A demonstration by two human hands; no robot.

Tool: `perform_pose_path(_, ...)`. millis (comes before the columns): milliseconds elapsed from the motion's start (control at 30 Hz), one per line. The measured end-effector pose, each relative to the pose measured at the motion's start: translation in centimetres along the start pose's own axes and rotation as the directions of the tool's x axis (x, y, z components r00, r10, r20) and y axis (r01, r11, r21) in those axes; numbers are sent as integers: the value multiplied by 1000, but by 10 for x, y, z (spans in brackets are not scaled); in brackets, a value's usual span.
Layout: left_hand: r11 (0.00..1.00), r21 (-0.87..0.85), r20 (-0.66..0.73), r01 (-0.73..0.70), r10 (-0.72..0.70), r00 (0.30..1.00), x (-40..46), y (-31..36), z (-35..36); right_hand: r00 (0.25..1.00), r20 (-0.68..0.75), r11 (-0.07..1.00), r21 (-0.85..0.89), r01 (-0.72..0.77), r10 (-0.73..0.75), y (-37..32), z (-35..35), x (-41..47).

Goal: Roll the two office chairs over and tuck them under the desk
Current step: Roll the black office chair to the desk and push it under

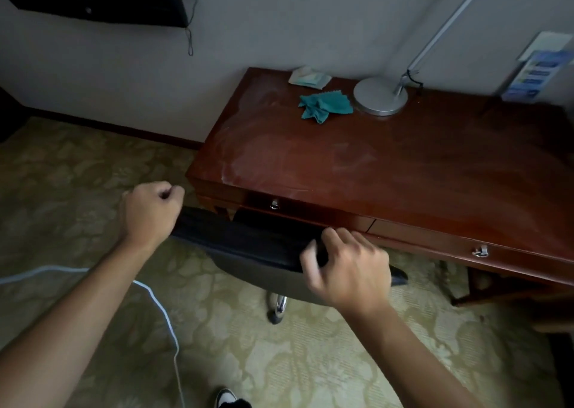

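Under the worktop (pixel 372 165) edge, my right hand (pixel 348 268) clamps the chair (pixel 248 246) back; my left hand (pixel 149 212) is fisted, gripping its corner.

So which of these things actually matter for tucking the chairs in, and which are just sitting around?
Part of the job:
office chair, its backrest top at the desk's edge
desk
left hand, closed at the backrest's left end
right hand, fingers curled over the backrest

Just lying about:
teal cloth
lamp base
folded packet
white cable on the carpet
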State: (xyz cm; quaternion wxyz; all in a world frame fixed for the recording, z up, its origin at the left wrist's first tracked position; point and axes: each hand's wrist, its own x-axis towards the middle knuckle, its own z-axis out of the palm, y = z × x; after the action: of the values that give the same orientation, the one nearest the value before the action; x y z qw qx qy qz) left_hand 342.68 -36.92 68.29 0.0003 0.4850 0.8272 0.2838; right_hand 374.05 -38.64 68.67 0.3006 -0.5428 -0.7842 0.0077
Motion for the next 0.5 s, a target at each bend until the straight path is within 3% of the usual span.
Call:
perform_pose_path(167, 997, -47, -16, 56, -57, 998, 72, 17, 32, 998, -7, 998, -5, -66, 66, 13, 27, 72)
perform_pose_path(267, 995, -45, 55, 91, -88, 995, 110, 11, 48, 999, -13, 999, -11, -38, 38, 14, 48, 96)
perform_pose_path(500, 992, -93, 24, 83, -81, 996, 115, 1, 51, 999, -43, 997, -73, 2, -5, 17, 58, 98)
